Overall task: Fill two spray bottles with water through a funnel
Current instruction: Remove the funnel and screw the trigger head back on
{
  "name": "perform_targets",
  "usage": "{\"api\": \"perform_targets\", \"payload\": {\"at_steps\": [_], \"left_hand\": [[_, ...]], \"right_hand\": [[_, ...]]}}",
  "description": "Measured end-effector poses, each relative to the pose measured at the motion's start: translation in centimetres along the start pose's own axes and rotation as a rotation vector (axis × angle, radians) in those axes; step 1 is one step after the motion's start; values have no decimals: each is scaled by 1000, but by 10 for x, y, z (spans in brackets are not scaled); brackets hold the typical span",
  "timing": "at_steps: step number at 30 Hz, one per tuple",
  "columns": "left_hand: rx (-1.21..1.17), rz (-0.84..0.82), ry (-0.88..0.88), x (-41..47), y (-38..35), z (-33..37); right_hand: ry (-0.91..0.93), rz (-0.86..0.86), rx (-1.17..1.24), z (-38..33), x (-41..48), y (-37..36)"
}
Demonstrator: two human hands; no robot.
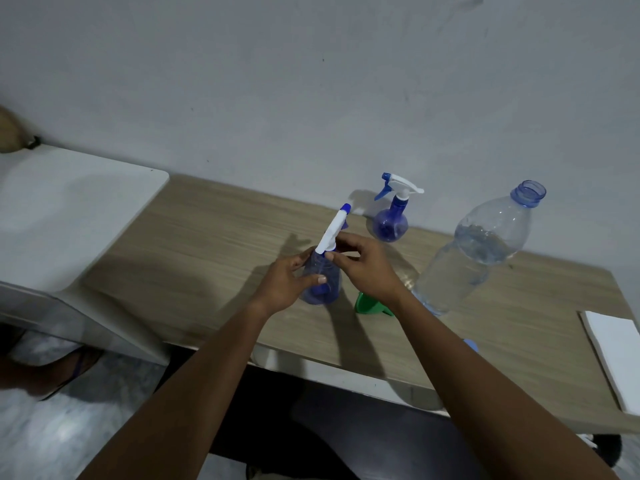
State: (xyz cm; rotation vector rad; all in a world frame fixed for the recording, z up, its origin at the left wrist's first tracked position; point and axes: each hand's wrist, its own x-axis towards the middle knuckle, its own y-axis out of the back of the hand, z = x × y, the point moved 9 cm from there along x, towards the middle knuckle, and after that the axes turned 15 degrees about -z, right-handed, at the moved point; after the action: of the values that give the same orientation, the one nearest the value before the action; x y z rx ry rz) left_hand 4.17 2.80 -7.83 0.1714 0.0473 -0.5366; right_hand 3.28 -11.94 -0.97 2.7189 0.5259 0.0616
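The left hand gripped the near bottle, standing mid-table, by its light, probably slippery plastic belly, while the right hand pinched the sprayer collar, the likeliest unscrewing hold.

Left hand curled (thumb forward), right hand pinching, forearms converging

At the wooden table, the left hand grips a blue spray bottle while the right hand pinches its white spray head. A green funnel lies just beside it, near an uncapped water bottle.
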Motion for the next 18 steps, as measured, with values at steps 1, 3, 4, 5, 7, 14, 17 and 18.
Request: {"api": "perform_targets", "payload": {"at_steps": [1,3,4,5,7,14,17,18], "left_hand": [[8,-3,-8,0,0,1],[15,-7,-16,0,0,2],[19,-7,-16,0,1,2],[20,-4,-10,0,1,1],[16,8,4,0,2,-3],[2,-6,-6,0,0,1],[-2,3,-12,-1,0,2],[-3,3,-15,-1,-1,2]], "right_hand": [[-6,-1,-9,0,1,-1],[-14,22,-15,0,3,0],[-20,42,-16,1,3,1],[-28,66,-20,2,4,2],[-49,109,-37,4,6,3],[-51,106,40,8,0,8],[-13,44,41,5,-5,8],[-5,29,8,3,-5,8]]}}
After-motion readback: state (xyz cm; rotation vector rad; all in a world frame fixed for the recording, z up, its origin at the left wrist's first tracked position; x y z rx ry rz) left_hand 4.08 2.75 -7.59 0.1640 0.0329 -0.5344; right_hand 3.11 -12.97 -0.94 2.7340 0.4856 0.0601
